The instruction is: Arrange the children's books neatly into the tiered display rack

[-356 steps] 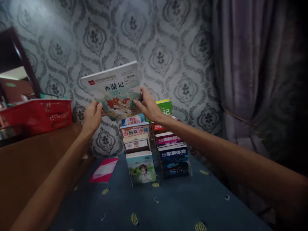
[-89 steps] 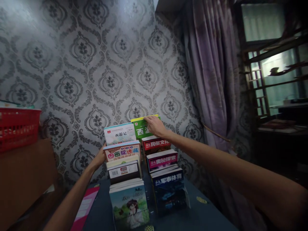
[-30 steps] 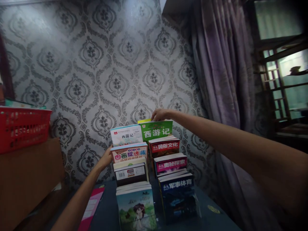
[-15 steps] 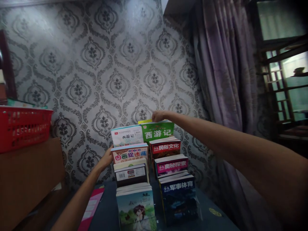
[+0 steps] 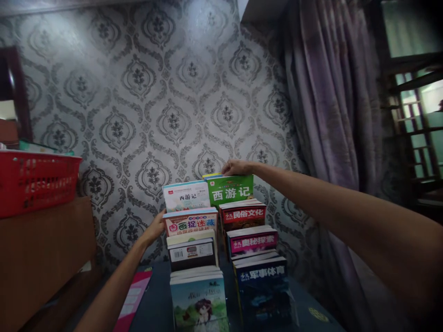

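Two rows of upright books stand in front of me. At the back of the right row my right hand (image 5: 236, 167) is closed at the top edge of a green book (image 5: 230, 190), its fingertips partly hidden behind that edge. Yellow and blue edges of other books show beside these fingers. My left hand (image 5: 157, 227) touches the left side of the left row, near a white book (image 5: 187, 196) and a picture book with colourful lettering (image 5: 191, 224). Its fingers are hidden by the books.
Nearer books include a dark blue one (image 5: 265, 293) and one with a drawn girl (image 5: 199, 302). A pink flat item (image 5: 133, 299) lies on the dark table (image 5: 155, 295). On the left, a red basket (image 5: 41, 180) sits on a cardboard box (image 5: 44, 249). A curtain (image 5: 332, 115) hangs right.
The view has shifted slightly, so everything sits a little further right. My right hand has moved slightly along the green book's top edge. My left hand stays beside the left row.
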A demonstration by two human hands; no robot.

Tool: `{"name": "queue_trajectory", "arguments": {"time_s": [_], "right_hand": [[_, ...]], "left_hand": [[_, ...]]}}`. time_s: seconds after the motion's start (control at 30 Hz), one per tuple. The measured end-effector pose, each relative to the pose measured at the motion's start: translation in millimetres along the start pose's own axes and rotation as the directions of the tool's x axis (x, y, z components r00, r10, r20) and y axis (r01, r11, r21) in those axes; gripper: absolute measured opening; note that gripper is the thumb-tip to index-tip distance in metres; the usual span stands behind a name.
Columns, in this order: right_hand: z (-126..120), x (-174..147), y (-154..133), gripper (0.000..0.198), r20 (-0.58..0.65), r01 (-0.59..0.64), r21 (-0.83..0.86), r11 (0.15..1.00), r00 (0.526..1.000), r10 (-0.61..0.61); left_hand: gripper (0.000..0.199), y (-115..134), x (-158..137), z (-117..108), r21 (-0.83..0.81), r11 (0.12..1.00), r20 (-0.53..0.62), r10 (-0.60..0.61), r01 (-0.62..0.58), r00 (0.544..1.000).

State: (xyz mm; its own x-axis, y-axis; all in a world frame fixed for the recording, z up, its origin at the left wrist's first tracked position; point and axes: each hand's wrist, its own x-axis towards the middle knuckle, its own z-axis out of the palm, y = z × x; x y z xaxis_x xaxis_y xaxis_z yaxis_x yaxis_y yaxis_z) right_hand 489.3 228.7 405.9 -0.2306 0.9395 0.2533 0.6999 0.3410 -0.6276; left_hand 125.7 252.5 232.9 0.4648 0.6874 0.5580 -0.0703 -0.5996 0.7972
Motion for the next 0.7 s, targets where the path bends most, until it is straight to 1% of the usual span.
{"name": "queue_trajectory", "arguments": {"time_s": [0.1,0.23,0.33,0.4,0.53,0.6,0.7], "right_hand": [[-9.5,1.0,-4.6,0.037,-0.023,0.082,-0.029,0.996,0.996,-0.082],[-16.1,-0.1,-11.0,0.043,-0.041,0.11,-0.125,0.986,0.992,-0.116],[-11.7,-0.6,-10.9,0.039,-0.057,0.125,-0.166,0.978,0.989,-0.136],[-6.8,-0.2,-9.2,0.036,-0.061,0.111,-0.169,0.979,0.991,-0.123],[-1.8,0.1,-6.9,0.032,-0.053,0.085,-0.155,0.984,0.994,-0.094],[-2.3,-1.3,-7.1,0.032,-0.025,0.067,-0.127,0.99,0.997,-0.071],[-3.5,-5.4,-7.2,0.035,0.021,0.003,-0.118,0.993,1.0,-0.001]], "left_hand": [[0.059,4.7,-0.3,1.6,-0.005,1.0,0.007,-0.001,0.001,1.0],[0.059,9.0,-0.8,3.2,0.008,1.0,0.002,-0.016,0.016,1.0],[0.06,7.8,-1.2,2.7,0.017,1.0,-0.025,-0.005,0.006,1.0],[0.061,6.3,-1.3,2.4,0.017,1.0,-0.039,-0.008,0.008,0.999],[0.061,6.9,-0.9,3.3,0.012,1.0,-0.021,-0.015,0.015,1.0],[0.062,8.1,-0.6,4.2,0.01,1.0,-0.014,-0.015,0.015,1.0],[0.06,7.4,-0.9,5.0,0.011,1.0,-0.004,-0.013,0.013,1.0]]}}
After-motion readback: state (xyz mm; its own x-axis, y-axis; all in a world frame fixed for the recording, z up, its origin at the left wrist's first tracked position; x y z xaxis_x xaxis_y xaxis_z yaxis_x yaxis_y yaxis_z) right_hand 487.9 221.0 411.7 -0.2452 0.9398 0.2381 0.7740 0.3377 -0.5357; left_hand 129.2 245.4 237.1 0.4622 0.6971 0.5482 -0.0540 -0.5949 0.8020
